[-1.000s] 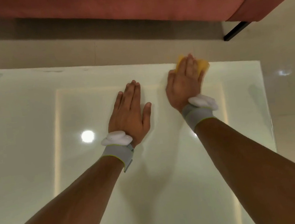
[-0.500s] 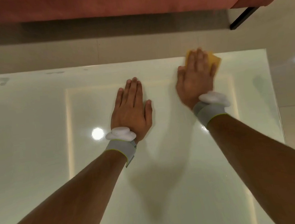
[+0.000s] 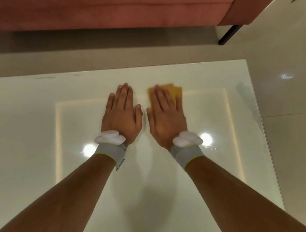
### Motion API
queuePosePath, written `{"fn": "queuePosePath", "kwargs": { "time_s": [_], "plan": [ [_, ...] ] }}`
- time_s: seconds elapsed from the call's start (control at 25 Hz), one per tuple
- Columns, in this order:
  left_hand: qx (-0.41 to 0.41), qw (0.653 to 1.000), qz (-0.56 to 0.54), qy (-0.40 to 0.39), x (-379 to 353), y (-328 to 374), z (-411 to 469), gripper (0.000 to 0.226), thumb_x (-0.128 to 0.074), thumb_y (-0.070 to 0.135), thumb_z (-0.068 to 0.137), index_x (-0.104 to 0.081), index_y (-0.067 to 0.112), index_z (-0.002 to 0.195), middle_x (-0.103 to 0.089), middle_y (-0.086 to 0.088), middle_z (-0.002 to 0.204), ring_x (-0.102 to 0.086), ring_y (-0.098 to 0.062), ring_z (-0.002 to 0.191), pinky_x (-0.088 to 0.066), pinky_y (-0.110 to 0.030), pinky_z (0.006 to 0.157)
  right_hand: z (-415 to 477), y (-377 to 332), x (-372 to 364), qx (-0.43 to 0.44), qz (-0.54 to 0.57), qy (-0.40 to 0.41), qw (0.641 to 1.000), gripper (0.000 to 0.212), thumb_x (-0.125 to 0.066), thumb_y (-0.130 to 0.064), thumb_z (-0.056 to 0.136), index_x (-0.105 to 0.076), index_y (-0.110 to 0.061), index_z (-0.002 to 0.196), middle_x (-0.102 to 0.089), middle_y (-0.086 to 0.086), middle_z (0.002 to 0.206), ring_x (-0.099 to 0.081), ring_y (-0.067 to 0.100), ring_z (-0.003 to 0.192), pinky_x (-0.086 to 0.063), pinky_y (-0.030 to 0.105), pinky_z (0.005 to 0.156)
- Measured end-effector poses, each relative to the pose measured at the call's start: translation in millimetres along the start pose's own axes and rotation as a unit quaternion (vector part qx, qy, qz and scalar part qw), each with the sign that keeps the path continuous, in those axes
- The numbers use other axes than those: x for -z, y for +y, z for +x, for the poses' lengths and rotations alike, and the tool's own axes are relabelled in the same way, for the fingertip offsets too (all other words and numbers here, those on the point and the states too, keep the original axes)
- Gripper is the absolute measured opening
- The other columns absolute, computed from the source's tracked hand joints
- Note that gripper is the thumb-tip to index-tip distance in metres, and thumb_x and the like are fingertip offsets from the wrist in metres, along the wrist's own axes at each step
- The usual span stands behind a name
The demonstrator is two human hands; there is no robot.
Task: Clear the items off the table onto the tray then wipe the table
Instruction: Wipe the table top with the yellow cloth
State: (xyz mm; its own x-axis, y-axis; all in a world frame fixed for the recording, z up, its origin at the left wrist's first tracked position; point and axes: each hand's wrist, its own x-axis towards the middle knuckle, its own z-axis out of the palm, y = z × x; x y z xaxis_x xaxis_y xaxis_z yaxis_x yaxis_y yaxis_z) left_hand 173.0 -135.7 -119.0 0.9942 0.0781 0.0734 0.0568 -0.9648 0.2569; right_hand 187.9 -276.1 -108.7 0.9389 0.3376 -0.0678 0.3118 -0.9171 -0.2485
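A glossy white table fills the view. My right hand lies flat with straight fingers, pressing a yellow-orange cloth onto the tabletop; only the cloth's far edge shows past the fingertips. My left hand rests flat on the bare table just left of it, fingers straight and together, holding nothing. Both wrists wear grey bands with white pods. No tray is in view.
A red-brown sofa stands beyond the table's far edge, with a black leg at the right. Pale tiled floor runs along the table's right edge. Faint smears mark the table's right side and far left corner.
My right hand has slid the cloth back from the far right corner toward me and leftward, ending close beside my left hand, which stays flat in place.
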Motion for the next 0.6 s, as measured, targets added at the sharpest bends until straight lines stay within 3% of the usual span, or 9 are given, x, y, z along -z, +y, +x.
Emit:
{"fn": "queuePosePath", "kwargs": {
  "time_s": [0.08,0.16,0.24,0.32,0.4,0.48,0.56,0.6],
  "plan": [
    [0.006,1.000,-0.004,0.015,6.6,2.7,-7.6,0.055,-0.029,0.032,0.099,-0.037,0.000,0.143,-0.037,-0.015,0.150,-0.030,-0.025,0.142,-0.018,-0.039,0.119,-39.6,23.0,6.6,0.049,-0.009,-0.020,0.999,0.055,-0.024,-0.033,0.101,-0.028,-0.012,0.151,-0.028,0.005,0.157,-0.023,0.021,0.146,-0.013,0.045,0.120],
    [0.006,0.999,-0.010,0.037,8.2,6.7,-22.4,0.053,-0.031,0.032,0.100,-0.040,0.001,0.142,-0.039,-0.015,0.150,-0.032,-0.025,0.141,-0.021,-0.040,0.118,-46.8,57.4,13.1,-0.043,-0.026,0.013,0.999,0.057,-0.022,-0.033,0.099,-0.032,-0.007,0.149,-0.032,0.010,0.155,-0.029,0.026,0.144,-0.017,0.046,0.119],
    [0.014,0.999,-0.018,0.038,5.4,13.7,-50.8,0.053,-0.034,0.032,0.100,-0.039,0.001,0.142,-0.037,-0.015,0.150,-0.032,-0.026,0.142,-0.022,-0.041,0.118,-29.6,72.1,14.9,-0.162,-0.014,0.031,0.986,0.058,-0.023,-0.033,0.099,-0.025,-0.007,0.151,-0.024,0.010,0.158,-0.022,0.027,0.146,-0.012,0.048,0.118],
    [0.022,0.999,-0.022,0.037,3.6,16.7,-70.7,0.053,-0.034,0.032,0.100,-0.038,0.001,0.143,-0.036,-0.016,0.151,-0.031,-0.026,0.142,-0.022,-0.041,0.117,-10.7,54.0,8.4,-0.188,0.015,0.033,0.981,0.059,-0.027,-0.032,0.100,-0.020,-0.008,0.153,-0.018,0.010,0.160,-0.015,0.026,0.148,-0.007,0.049,0.119],
    [0.005,0.999,-0.013,0.029,7.1,19.0,-83.0,0.052,-0.034,0.030,0.100,-0.038,0.000,0.143,-0.037,-0.015,0.150,-0.031,-0.026,0.142,-0.023,-0.042,0.117,-26.4,20.9,1.5,-0.084,0.011,0.036,0.996,0.057,-0.029,-0.031,0.100,-0.024,-0.007,0.152,-0.024,0.010,0.159,-0.019,0.026,0.147,-0.010,0.050,0.119],
    [-0.043,0.999,-0.007,0.022,11.0,21.1,-86.2,0.050,-0.036,0.027,0.099,-0.039,0.000,0.142,-0.037,-0.014,0.150,-0.031,-0.024,0.142,-0.025,-0.043,0.116,-67.0,20.0,2.5,0.067,-0.017,-0.014,0.998,0.055,-0.028,-0.032,0.102,-0.027,-0.009,0.151,-0.028,0.007,0.157,-0.021,0.022,0.147,-0.015,0.049,0.119],
    [-0.042,0.999,-0.012,0.010,14.8,18.1,-88.5,0.052,-0.033,0.027,0.099,-0.037,0.001,0.143,-0.035,-0.013,0.151,-0.030,-0.024,0.142,-0.024,-0.043,0.117,-98.2,46.7,15.7,0.110,-0.027,-0.039,0.993,0.053,-0.027,-0.032,0.102,-0.030,-0.010,0.150,-0.030,0.006,0.156,-0.023,0.020,0.146,-0.021,0.047,0.117],
    [-0.024,1.000,-0.010,0.002,13.6,16.0,-89.1,0.053,-0.032,0.028,0.099,-0.036,0.001,0.144,-0.034,-0.013,0.152,-0.030,-0.024,0.142,-0.022,-0.042,0.118,-104.2,64.9,18.4,0.082,-0.035,-0.027,0.996,0.054,-0.027,-0.032,0.101,-0.031,-0.009,0.150,-0.030,0.008,0.156,-0.024,0.021,0.146,-0.021,0.046,0.117]
  ]
}}
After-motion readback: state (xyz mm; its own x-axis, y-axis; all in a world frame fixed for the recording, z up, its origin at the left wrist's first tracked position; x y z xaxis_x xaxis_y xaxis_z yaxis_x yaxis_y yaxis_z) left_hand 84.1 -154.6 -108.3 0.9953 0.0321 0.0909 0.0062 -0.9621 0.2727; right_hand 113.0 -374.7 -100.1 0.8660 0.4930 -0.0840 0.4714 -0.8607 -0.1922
